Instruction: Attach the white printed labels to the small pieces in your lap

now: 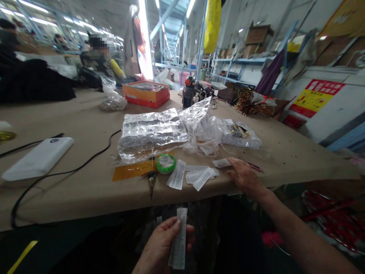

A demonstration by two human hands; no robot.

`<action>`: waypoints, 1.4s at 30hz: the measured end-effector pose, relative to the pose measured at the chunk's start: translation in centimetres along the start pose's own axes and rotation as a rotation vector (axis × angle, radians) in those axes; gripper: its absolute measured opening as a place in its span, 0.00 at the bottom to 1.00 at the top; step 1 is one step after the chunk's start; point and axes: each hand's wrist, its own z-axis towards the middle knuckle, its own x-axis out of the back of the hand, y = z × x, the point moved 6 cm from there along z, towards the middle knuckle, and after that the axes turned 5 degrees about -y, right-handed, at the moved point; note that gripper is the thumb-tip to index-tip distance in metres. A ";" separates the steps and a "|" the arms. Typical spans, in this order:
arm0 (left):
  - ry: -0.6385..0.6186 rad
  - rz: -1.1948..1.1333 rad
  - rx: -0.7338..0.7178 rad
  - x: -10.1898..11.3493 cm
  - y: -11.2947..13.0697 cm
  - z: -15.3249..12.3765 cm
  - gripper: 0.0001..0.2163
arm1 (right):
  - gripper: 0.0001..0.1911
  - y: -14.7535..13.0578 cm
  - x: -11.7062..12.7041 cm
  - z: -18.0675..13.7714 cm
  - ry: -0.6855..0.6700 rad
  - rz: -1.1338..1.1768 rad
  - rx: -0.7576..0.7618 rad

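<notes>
Below the table edge, my left hand (167, 238) pinches a few narrow white label strips (179, 243) with rows of small print, thumb on top. On the table at the right, my right hand (245, 177) has its fingers closed over the end of another white label strip (221, 163). Just left of it lie several fanned-out printed strips (202, 178) and a separate small stack of strips (176, 175). A round green-rimmed tin (166, 163) sits beside them. In front of the tin, a pointed tool with a dark handle (151, 182) lies toward the edge.
Clear plastic bags (154, 131) lie across the middle. An orange box (146, 93) and a dark bottle (188, 92) stand behind. At left are a white power bank (40, 158) and a black cable (85, 164). A co-worker (98, 57) sits across the table.
</notes>
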 end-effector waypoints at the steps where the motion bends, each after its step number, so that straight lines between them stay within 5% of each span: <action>1: 0.004 0.001 0.005 0.0 -0.1 0.1 0.14 | 0.21 0.2 0.5 0.9 0.011 0.035 0.009; 8: 0.006 0.006 0.005 -0.1 -0.4 0.3 0.14 | 0.13 0.5 -1.2 4.9 -0.073 0.092 0.046; 13: 0.032 0.011 0.036 0.1 -0.6 0.1 0.14 | 0.16 0.9 -2.1 2.9 0.014 0.109 -0.013; 27: 0.030 0.042 0.043 0.3 -1.2 0.5 0.14 | 0.17 0.0 0.3 -2.2 0.166 0.101 -0.023; 33: 0.023 0.057 0.079 0.5 -1.5 0.9 0.14 | 0.17 -1.3 -0.4 -4.8 0.126 0.012 0.022; 42: 0.018 0.081 0.046 -0.2 -1.3 0.6 0.12 | 0.10 -0.7 0.4 -5.4 0.202 0.132 0.035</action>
